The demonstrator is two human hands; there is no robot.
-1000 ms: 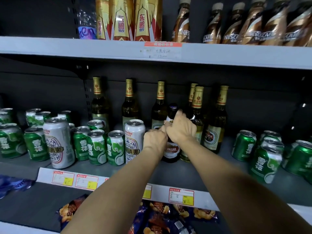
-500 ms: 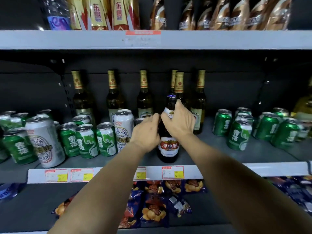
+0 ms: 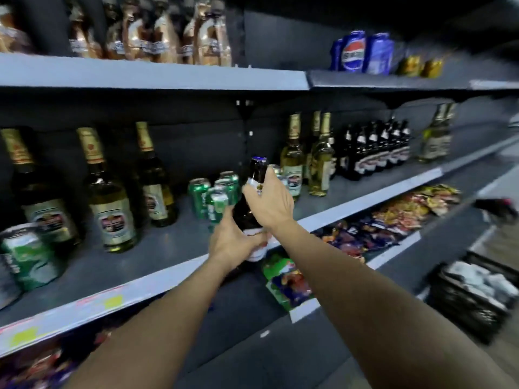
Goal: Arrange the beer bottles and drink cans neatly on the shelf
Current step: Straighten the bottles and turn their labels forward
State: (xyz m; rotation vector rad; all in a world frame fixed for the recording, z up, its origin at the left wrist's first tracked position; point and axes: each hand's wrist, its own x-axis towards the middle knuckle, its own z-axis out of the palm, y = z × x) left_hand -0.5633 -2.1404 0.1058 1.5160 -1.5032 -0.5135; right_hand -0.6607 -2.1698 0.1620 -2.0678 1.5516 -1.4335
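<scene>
We hold the dark beer bottle [image 3: 252, 203] tilted before the shelf [image 3: 179, 265]: left hand [image 3: 234, 242] grasping its base, right hand [image 3: 271, 197] gripping its neck.

1. The whole view is smeared by motion blur, so no label on the shelf [image 3: 157, 287] can be read.
2. The left hand [image 3: 234, 242] covers the lower label of the dark bottle [image 3: 254, 192], and the bottle's base is hidden behind that hand.
3. The right hand [image 3: 271, 199] wraps the bottle's neck, hiding part of it.
4. The green can [image 3: 26, 256] at far left is blurred, with a grey one beside it cut off by the picture's edge.
5. The brown bottles [image 3: 157, 35] on top lose their caps to the upper edge.
6. The dark crate [image 3: 471, 299] at lower right holds pale, blurred things that cannot be told.
</scene>
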